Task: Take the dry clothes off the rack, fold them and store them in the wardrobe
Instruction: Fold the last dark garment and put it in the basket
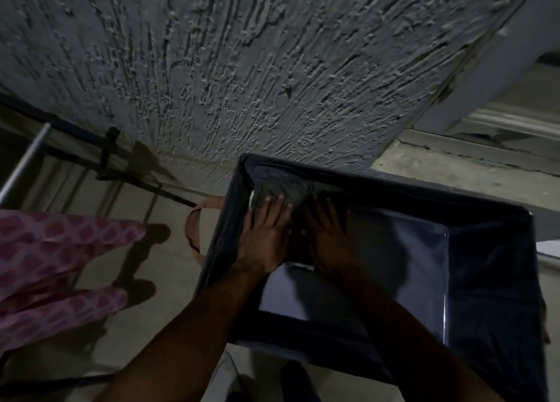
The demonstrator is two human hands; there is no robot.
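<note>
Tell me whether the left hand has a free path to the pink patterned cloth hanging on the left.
Probably yes. The left hand lies flat on the dark garment inside the dark-lined box; it would need to lift over the box's left wall. Only bare floor shows between there and the pink cloth.

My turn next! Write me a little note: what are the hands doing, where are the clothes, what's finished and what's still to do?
Left hand: flat, fingers straight, pressing a dark folded cloth.
Right hand: also flat, pressing beside the left.
The dark folded cloth lies in the far left corner of the dark fabric-lined rectangular box; the box's pale bottom shows beside it.
The pink patterned garment hangs at the left, near a thin metal rod.
Done: one dark piece folded and in the box.
Left: the pink garment is not yet folded or stored. No wardrobe is in view.
</note>
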